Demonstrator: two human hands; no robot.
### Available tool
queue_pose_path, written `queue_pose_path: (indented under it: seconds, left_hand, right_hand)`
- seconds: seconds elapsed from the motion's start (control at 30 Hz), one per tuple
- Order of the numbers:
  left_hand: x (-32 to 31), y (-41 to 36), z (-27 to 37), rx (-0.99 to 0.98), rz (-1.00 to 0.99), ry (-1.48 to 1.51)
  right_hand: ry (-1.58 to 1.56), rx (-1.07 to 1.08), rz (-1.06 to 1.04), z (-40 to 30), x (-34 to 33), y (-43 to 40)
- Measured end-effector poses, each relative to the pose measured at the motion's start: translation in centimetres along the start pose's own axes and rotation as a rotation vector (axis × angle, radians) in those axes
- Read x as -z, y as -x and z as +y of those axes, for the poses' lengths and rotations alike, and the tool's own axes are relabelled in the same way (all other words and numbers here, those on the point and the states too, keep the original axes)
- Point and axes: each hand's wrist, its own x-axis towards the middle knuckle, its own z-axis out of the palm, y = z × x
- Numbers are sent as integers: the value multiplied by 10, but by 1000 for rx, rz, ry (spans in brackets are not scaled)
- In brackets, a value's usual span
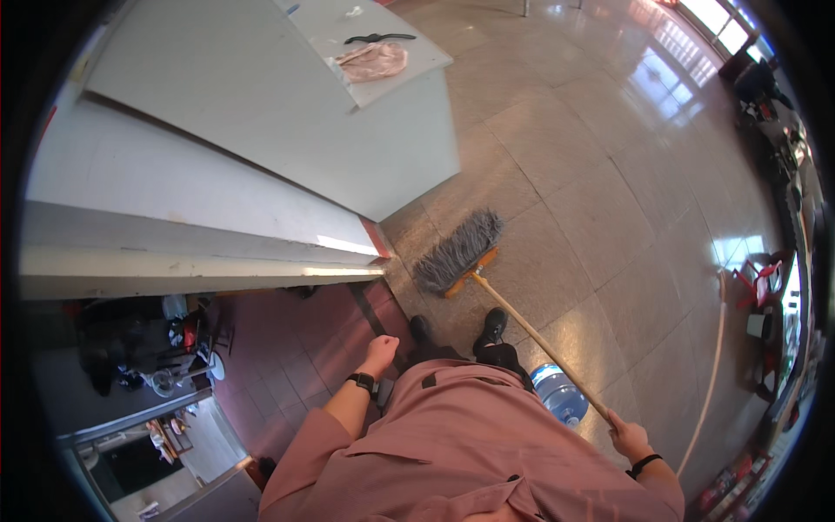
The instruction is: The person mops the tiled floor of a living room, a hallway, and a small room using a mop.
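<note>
My right hand (627, 436) is closed around the upper part of a long wooden mop handle (541, 340). The handle runs up and left to an orange mop frame (471, 272) with a grey string mop head (458, 251), which lies on the tiled floor just beyond my black shoes. My left hand (383, 349) is held in front of my left hip, its fingers curled, with nothing seen in it; a dark watch is on that wrist. A blue water jug (560, 393) lies on the floor beside my right leg, below the handle.
A grey-white panel or counter (261, 98) at upper left holds a pink cloth (373, 62) and a black tool-like item (379, 38). A wall edge (196, 261) and doorway stand left. A pale hose or pole (711, 378) and a red chair (758, 282) are at right.
</note>
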Motion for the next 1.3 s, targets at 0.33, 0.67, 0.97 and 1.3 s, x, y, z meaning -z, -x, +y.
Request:
queue_pose_path:
  seconds: [0.33,0.67,0.97,1.3]
  left_hand:
    - [1,7,-62,-70,57,203]
    - [26,56,-154,168,235,506]
    - [29,99,-211,259,158,407]
    - [-111,38,-286,267,704,665]
  right_hand:
    - [-206,276,277,-56,-5,-64]
    - [-607,-25,-45,-268,93,-170]
    - [676,849,1038,-282,340,-230]
    - [504,691,990,-503,458,-255]
